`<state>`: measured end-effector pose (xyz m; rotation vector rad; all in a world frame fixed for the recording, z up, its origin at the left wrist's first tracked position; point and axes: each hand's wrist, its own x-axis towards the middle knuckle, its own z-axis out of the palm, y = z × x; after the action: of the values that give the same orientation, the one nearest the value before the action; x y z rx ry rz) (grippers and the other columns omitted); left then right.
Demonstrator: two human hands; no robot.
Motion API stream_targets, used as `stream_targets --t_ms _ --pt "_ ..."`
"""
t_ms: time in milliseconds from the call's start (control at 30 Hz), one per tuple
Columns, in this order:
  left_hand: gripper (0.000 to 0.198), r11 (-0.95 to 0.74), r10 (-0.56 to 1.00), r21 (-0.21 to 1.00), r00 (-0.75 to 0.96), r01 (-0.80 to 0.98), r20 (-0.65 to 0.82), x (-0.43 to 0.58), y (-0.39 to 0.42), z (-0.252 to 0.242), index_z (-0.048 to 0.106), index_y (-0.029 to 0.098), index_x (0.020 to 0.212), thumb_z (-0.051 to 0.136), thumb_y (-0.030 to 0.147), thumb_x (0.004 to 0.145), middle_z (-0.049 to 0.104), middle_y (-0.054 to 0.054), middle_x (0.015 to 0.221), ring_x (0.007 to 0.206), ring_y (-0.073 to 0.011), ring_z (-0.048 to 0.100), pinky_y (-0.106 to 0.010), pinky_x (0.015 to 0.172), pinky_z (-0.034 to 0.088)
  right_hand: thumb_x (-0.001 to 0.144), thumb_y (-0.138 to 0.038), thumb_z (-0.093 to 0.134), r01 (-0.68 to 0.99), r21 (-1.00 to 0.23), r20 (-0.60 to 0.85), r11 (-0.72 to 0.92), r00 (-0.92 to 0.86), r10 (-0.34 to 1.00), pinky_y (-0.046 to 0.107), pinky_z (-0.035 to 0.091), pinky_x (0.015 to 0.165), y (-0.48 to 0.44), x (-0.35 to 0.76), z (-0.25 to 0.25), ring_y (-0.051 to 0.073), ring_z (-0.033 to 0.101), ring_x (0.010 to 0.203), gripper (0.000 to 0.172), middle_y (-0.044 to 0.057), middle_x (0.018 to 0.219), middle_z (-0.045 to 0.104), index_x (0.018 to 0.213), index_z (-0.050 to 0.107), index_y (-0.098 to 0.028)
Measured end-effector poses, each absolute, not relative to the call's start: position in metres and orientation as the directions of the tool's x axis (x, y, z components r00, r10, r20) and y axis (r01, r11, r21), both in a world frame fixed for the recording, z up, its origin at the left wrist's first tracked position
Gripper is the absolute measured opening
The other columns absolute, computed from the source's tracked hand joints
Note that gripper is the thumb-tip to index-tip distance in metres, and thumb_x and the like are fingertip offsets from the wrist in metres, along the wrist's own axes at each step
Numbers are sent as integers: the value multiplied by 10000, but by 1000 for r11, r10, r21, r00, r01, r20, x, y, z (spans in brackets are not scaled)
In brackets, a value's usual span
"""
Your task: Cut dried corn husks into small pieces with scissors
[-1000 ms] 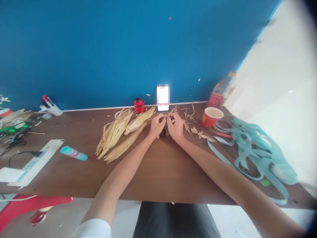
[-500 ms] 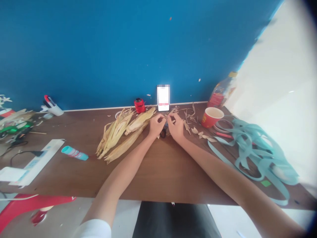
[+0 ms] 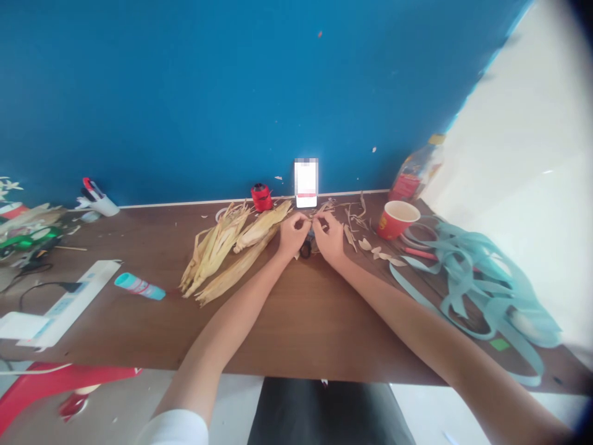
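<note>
Tabletop [image 3: 296, 327]: husks [image 3: 217, 250] near left hand [image 3: 294, 235]; white cup [image 3: 107, 206] holding pens [image 3: 93, 188].

Your view is bright and evenly lit, though the lit screen [image 3: 306, 185] glares white, partly pixelated. Detail softens at your fingertips [image 3: 323, 216], and the right-hand corners darken.

Wears a plain white sleeve [image 3: 180, 426] at near left and apparently black clothing [image 3: 331, 414] at near middle; has a bare left hand [image 3: 293, 237] and bare right hand [image 3: 330, 238].
</note>
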<state>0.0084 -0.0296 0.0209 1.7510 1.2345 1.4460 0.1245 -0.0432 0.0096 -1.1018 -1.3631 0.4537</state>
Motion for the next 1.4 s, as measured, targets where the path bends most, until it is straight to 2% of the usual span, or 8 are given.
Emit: stream_targets --t_ms 167,367,633,1000,1267,1400 --pt "158 -424 889 844 -26 328 456 7 -29 19 560 175 637 573 229 785 561 27 609 597 -108 489 -230 590 387 858 -330 523 325 -829 535 454 227 814 296 473 682 -43 125 9 168 590 692 173 30 813 672 874 628 -193" --pt "106 -454 881 848 -10 273 474 7 -24 17 640 173 751 564 219 809 636 7 713 652 -116 531 -231 632 421 871 -308 494 371 -822 538 433 255 804 302 462 686 -43 126 10 170 591 691 180 30 798 675 849 627 -190" --pt "128 -448 888 852 21 269 460 9 -24 17 665 174 771 590 268 816 657 -2 716 619 -114 526 -233 596 415 883 -353 508 397 -814 544 425 263 796 311 473 696 -44 126 8 172 588 699 205 44 837 682 891 632 -190" --pt "180 -437 896 877 16 198 443 5 -26 17 486 166 581 564 180 742 455 46 559 555 -86 400 -226 546 315 890 -306 482 358 -799 567 483 180 804 281 433 667 -48 124 12 154 558 679 187 11 756 633 808 608 -195" --pt "158 -418 907 907 79 51 413 5 -23 13 535 158 616 575 206 761 501 35 586 566 -91 424 -227 560 350 888 -314 489 347 -806 558 479 176 811 276 424 659 -45 125 10 154 553 669 200 7 735 624 779 605 -194" --pt "155 -428 901 903 94 44 423 5 -22 13 542 157 628 581 213 767 510 32 595 580 -95 443 -228 575 363 894 -313 467 363 -800 562 478 173 809 277 428 658 -45 125 9 157 557 671 207 9 730 622 782 597 -195"
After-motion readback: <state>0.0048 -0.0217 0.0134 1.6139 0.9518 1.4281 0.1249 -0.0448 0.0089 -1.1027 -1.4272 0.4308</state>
